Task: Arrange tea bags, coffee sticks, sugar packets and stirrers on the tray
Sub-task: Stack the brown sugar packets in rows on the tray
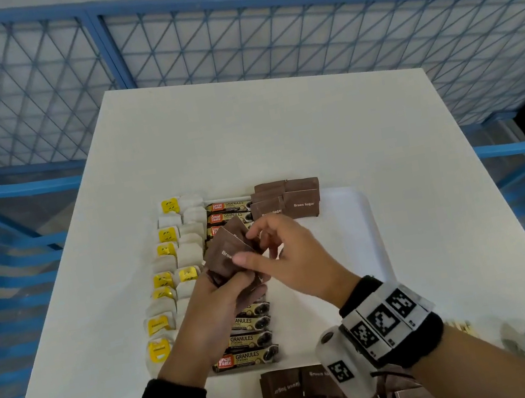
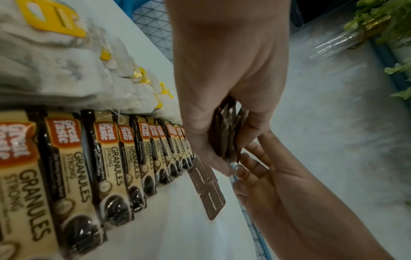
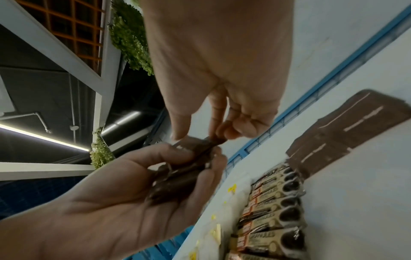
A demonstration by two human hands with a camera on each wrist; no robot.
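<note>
The left hand (image 1: 211, 297) grips a fanned stack of brown sugar packets (image 1: 228, 249) above the white tray (image 1: 354, 218); the right hand (image 1: 285, 257) pinches the top packet between thumb and fingertips; just beyond the hands, placed brown sugar packets (image 1: 289, 199) overlap; left of the hands run coffee sticks (image 1: 251, 339) and tea bags (image 1: 170, 280). Best, I'd judge, to peel off one packet cleanly and lay it square below that row; only the head view shows loose sugar packets (image 1: 287, 396) nearer than the wrists; stirrers can't be made out.
</note>
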